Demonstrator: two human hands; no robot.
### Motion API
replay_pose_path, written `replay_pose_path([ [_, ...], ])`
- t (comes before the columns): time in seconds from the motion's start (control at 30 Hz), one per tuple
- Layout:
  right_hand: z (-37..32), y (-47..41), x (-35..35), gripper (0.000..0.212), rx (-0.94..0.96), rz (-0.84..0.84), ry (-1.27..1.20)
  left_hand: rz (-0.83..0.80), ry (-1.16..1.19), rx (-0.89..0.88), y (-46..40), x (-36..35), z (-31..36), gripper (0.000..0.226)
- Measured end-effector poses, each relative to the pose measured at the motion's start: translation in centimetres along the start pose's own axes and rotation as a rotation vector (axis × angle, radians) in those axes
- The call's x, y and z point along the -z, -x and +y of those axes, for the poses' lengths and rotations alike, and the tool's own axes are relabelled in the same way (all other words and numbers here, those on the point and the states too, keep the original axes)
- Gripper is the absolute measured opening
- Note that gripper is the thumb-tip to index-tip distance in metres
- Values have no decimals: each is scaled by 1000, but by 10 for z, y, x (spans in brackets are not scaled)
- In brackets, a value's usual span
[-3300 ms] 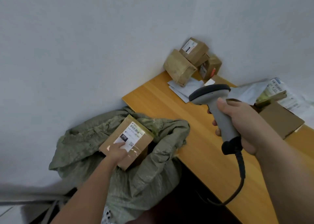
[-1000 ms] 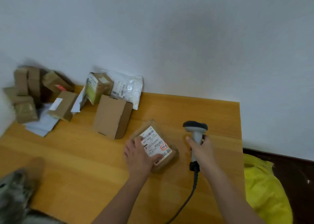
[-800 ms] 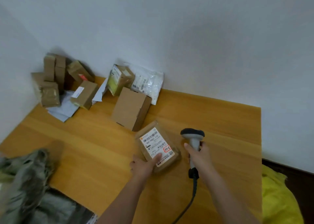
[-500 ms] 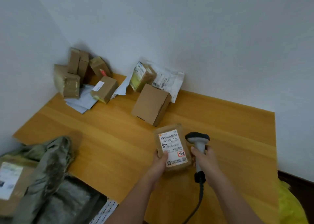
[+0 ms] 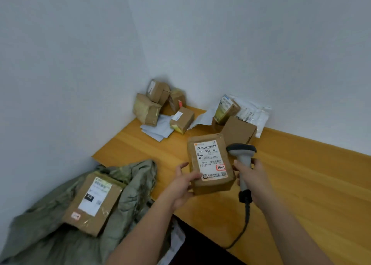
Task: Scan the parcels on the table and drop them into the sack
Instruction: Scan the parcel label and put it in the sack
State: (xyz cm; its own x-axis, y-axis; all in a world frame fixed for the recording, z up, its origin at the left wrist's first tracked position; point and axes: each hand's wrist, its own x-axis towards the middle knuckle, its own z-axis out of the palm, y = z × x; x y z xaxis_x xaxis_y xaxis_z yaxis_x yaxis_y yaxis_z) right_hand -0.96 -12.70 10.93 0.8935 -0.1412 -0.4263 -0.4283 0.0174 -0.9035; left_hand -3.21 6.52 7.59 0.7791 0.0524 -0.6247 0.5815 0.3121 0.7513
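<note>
Head view, held parcel: a brown paper-wrapped parcel [image 5: 210, 165] is held above the desk [image 5: 301, 184], label face up toward the camera; its long axis runs away from the person, barcode end at the far side, the red-marked corner nearest.
Head view, left hand: the left hand [image 5: 181, 186] grips the parcel's near-left edge, thumb on the label's lower corner, fingers [image 5: 180, 167] partly spread along the side (those beneath are hidden).
Head view, right hand: the right hand [image 5: 251, 176] is wrapped round the grey handle of the scanner [image 5: 242, 154], fingers clamped on it; the dark head sits just beside the parcel's right edge and faces away from the person, cable hanging down.
Head view, sack: an olive-green sack [image 5: 128, 194] slumps at the desk's left end, with a labelled cardboard box [image 5: 93, 202] lying in its mouth.
Head view, waiting parcels: a cluster of brown boxes [image 5: 156, 102] fills the far corner; a plain box [image 5: 237, 131] and a white mailer bag [image 5: 253, 112] lie along the back wall.
</note>
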Motion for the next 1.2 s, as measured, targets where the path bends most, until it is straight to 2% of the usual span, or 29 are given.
replay_pose_path([
  [0.13,-40,18,-28,25,77,-53,48,94,40,-94,16,33,28,72],
  [0.23,-78,30,-39,25,133,-169,63,143,73,-149,26,47,46,69],
  [0.37,-127,52,-44,21,155,-301,33,212,143,-198,35,52,65,71],
  [0.6,-198,92,-39,27,307,-454,158,333,209,-300,53,53,101,75],
  [0.83,-228,110,-24,30,410,-585,201,443,276,-353,64,57,125,80],
  [1.2,-244,112,5,31,474,-602,184,502,257,-401,54,47,133,81],
])
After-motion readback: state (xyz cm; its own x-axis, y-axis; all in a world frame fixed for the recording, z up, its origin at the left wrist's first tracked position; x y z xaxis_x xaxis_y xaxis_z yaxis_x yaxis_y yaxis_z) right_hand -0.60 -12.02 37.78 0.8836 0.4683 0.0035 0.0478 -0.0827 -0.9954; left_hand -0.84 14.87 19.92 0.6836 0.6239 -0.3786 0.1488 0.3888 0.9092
